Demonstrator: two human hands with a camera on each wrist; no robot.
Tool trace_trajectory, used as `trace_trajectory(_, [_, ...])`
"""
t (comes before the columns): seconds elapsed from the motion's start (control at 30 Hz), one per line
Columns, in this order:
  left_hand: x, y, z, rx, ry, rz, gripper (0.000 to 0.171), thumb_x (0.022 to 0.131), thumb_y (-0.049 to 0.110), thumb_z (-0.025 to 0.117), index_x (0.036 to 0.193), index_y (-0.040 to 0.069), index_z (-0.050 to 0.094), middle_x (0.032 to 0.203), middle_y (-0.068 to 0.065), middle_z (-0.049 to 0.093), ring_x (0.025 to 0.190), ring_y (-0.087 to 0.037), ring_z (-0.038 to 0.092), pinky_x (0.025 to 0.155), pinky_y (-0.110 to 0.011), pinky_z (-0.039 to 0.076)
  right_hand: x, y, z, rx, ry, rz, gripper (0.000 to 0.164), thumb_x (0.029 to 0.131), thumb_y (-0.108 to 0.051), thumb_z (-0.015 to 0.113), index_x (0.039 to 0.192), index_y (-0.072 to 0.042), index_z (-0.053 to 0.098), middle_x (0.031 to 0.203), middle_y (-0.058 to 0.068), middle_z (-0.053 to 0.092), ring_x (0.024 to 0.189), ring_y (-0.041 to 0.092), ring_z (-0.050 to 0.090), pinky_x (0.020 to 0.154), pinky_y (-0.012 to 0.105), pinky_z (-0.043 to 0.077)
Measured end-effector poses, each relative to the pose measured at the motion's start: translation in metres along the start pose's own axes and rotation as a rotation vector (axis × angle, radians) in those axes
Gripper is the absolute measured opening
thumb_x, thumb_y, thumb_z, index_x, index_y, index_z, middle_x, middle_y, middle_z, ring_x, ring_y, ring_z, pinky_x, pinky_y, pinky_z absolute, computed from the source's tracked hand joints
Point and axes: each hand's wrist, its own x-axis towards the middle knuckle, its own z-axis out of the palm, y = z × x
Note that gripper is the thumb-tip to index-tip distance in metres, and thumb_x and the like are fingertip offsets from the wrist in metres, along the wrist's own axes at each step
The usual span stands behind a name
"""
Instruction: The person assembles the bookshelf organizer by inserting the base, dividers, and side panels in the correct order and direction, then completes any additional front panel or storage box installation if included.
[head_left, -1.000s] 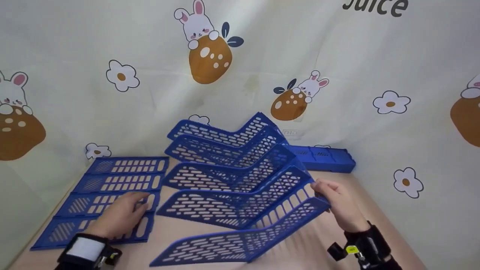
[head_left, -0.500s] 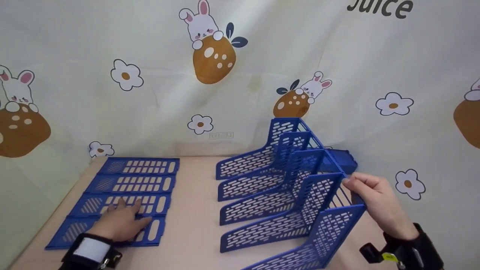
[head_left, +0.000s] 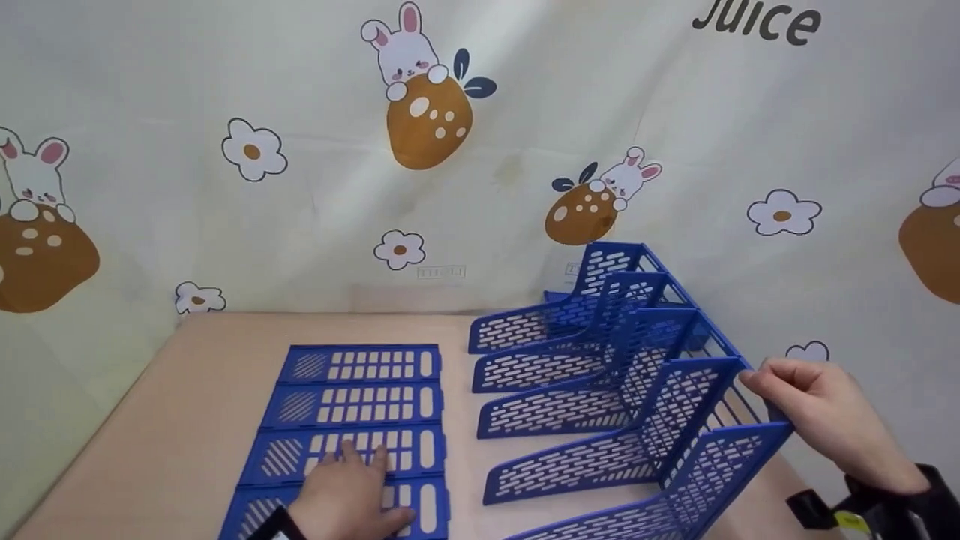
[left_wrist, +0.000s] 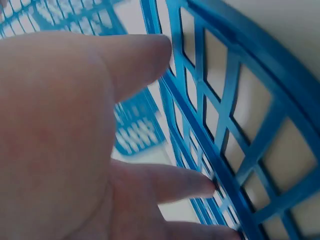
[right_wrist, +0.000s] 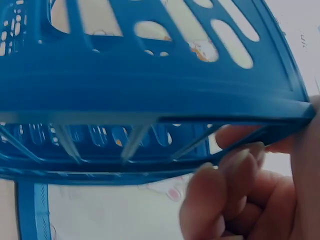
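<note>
A blue file rack point(head_left: 566, 412) with several slotted upright dividers stands on the right of the table in the head view. My right hand point(head_left: 832, 424) grips its upper back edge near the closest divider; in the right wrist view curled fingers point(right_wrist: 205, 200) and the thumb are at that rim. Left of the rack lies a flat blue panel point(head_left: 352, 428) of several joined lattice sections. My left hand point(head_left: 349, 491) rests on its near part with fingers spread. The left wrist view shows those fingers point(left_wrist: 185, 185) reaching straight against the lattice.
Behind the rack's far end, a blue piece point(head_left: 559, 307) shows partly, mostly hidden by the dividers. A pale curtain point(head_left: 315, 195) with rabbit and flower prints hangs around the light tabletop point(head_left: 180, 405). A narrow strip of table separates panel and rack.
The rack has turned and shifted right with my right hand holding it. My left hand has flattened onto the panel, and the panel has slid right and nearer.
</note>
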Motion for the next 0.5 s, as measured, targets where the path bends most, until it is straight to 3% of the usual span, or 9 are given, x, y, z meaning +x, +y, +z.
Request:
trace_trajectory(0.1, [0.002,0.007,0.000,0.035,0.012,0.065,0.097,0.078,0.074,0.070,0.143,0.002,0.056,0.139,-0.041,0.051,0.121,-0.062,0.053,0.100,-0.075,0.042,-0.001,-0.003,-0.001,-0.034,-0.013,0.038,0.049,0.105,-0.046,0.051,0.082,-0.004,0.060,0.065,0.001,0.042,0.056,0.022,0.044,0.050,0.028,0.034])
trace_trajectory(0.2, [0.001,0.012,-0.004,0.009,0.021,0.073,0.089,0.078,0.070,0.073,0.136,0.003,0.062,0.126,-0.034,0.063,0.111,-0.054,0.062,0.097,-0.072,0.046,-0.003,-0.006,-0.007,-0.107,-0.020,0.057,0.054,0.105,-0.053,0.047,0.086,-0.004,0.062,0.067,0.003,0.048,0.057,0.021,0.046,0.050,0.028,0.036])
trace_trajectory(0.27, [0.004,0.009,-0.011,-0.028,0.045,0.074,0.082,0.078,0.067,0.076,0.130,0.004,0.066,0.114,-0.027,0.069,0.102,-0.047,0.067,0.093,-0.069,0.050,-0.005,-0.015,-0.013,-0.192,0.026,0.047,0.057,0.104,-0.057,0.045,0.087,-0.006,0.062,0.068,0.003,0.052,0.060,0.019,0.048,0.050,0.029,0.037])
trace_trajectory(0.33, [0.011,0.004,-0.018,-0.070,0.088,0.082,0.082,0.075,0.065,0.079,0.129,0.005,0.066,0.116,-0.026,0.068,0.105,-0.047,0.066,0.094,-0.070,0.049,-0.008,-0.030,-0.021,-0.262,0.115,0.002,0.057,0.104,-0.058,0.044,0.087,-0.007,0.063,0.069,0.005,0.057,0.061,0.019,0.049,0.049,0.028,0.037])
trace_trajectory(0.4, [0.019,-0.002,-0.020,-0.094,0.116,0.103,0.090,0.072,0.066,0.081,0.136,0.005,0.062,0.127,-0.030,0.063,0.116,-0.053,0.060,0.098,-0.077,0.042,-0.010,-0.054,-0.029,-0.293,0.208,-0.080,0.051,0.103,-0.055,0.048,0.087,-0.009,0.064,0.070,0.006,0.059,0.058,0.019,0.051,0.047,0.028,0.038])
trace_trajectory(0.5, [0.026,-0.011,-0.017,-0.131,0.077,0.111,0.113,0.064,0.072,0.082,0.152,0.011,0.047,0.154,-0.036,0.037,0.138,-0.067,0.030,0.101,-0.087,0.021,-0.006,-0.102,-0.039,-0.291,0.253,-0.244,0.040,0.102,-0.050,0.056,0.089,-0.013,0.067,0.070,0.005,0.063,0.056,0.017,0.055,0.046,0.029,0.040])
